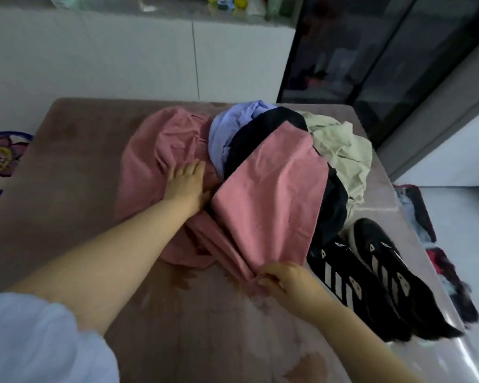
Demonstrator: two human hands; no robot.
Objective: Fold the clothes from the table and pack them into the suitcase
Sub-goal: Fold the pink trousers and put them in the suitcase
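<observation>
- The table point(67, 175) carries a brownish-pink cover, and the pink garment point(271, 194) lies across the middle of the tabletop.
- One part of the pink garment is spread flat toward the far edge. Another panel slants up to the right over the clothes pile.
- The left hand point(187, 183) rests palm down on the flat part, its fingers straight and slightly spread, pressing the cloth.
- The right hand point(281, 280) pinches the near corner of the slanted panel, where the cloth is bunched, with fingers and thumb curled round it, a little right of centre.
- The pile sits toward the far right corner. The lilac garment point(233, 125) is farthest, and the black garment point(263, 131) lies partly under the pink panel. The green garment point(340, 150) is crumpled nearest the right edge.
- Two black shoes point(376, 275) with pale stripes lie side by side along the right edge, just beside the right hand and touching the black garment.
- The suitcase point(419, 208) stands on the floor beyond the right edge. Its dark red rim shows, but its contents are too blurred to tell.
- A flowered rug point(0, 158) lies on the floor past the left edge.
- A white sleeve point(39, 341) fills the near left corner of the view.
</observation>
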